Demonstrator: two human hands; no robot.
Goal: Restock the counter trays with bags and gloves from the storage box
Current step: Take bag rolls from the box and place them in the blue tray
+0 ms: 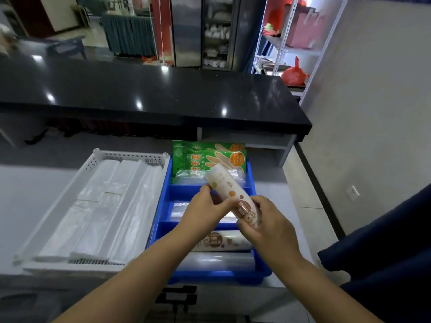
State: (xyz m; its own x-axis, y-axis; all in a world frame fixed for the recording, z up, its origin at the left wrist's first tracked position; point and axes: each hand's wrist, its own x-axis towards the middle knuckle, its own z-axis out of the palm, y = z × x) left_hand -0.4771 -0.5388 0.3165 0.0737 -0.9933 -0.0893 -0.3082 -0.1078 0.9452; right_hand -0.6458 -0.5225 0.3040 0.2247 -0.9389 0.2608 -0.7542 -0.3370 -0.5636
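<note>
A white roll of bags [227, 186] printed with coloured dots is held tilted above the blue divided tray [253, 180]. My left hand [205, 209] grips its middle from the left and my right hand [263, 223] holds its near end. Green packs of gloves [203, 157] stand in the tray's far compartment. Clear bags [179, 208] lie in a middle compartment. A second printed roll [224, 243] and a clear roll [217, 261] fill the near compartments. To the left, the white perforated tray [126, 156] holds flat stacks of white plastic bags [100, 210].
A black glossy counter top [151, 94] runs across behind the trays. A metal shelf rack [291, 50] with red bags stands at the back right by the wall. A dark blue cloth [384, 252] hangs at the right edge. A black object [177, 298] sits on the floor below.
</note>
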